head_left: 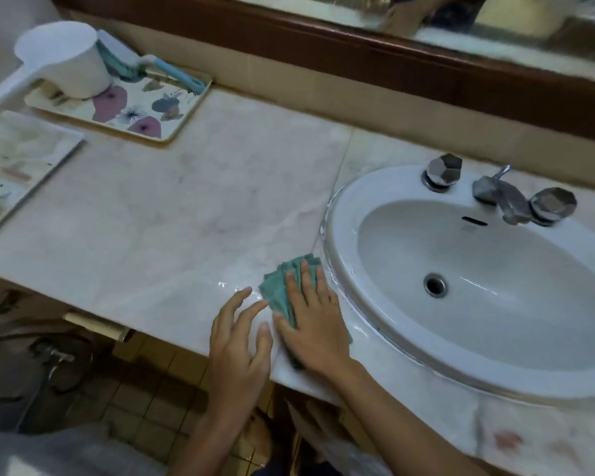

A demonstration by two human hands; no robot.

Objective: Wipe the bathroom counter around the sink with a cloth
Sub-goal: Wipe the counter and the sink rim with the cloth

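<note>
At the left edge of the frame lies a flat rectangular board [21, 159] with a pale, blurred print. Above it, in the upper left, a white plastic scoop [64, 60] with a long flat handle stands on a rectangular tray [186, 111]. The tray has rounded corners and a print of purple and blue flowers. Behind the scoop a brush with a light blue handle [179, 75] lies along the far rim of the tray.

The counter [158, 207] is smooth, glossy marble, pale pink-white with soft veins, and one straight seam runs toward the sink.

In the lower middle of the frame the left hand [236, 341] rests on the counter at its front edge. Its fingers are spread and loose and it grasps nothing. Its fingertips lie just beside the cloth [280, 290]. The cloth is teal green, soft and folded in layers, and it lies on the marble right beside the left rim of the sink. The right hand [311, 317] presses flat on the cloth with straight fingers, not curled around it.

To the right is the oval sink [344, 218] of shiny white ceramic, with a round metal drain [435, 285]. At its far rim stand two faceted metal tap handles [442, 171] and a short spout [495, 195] between them. Along the top of the frame runs a dark brown wooden mirror frame [358, 53].
</note>
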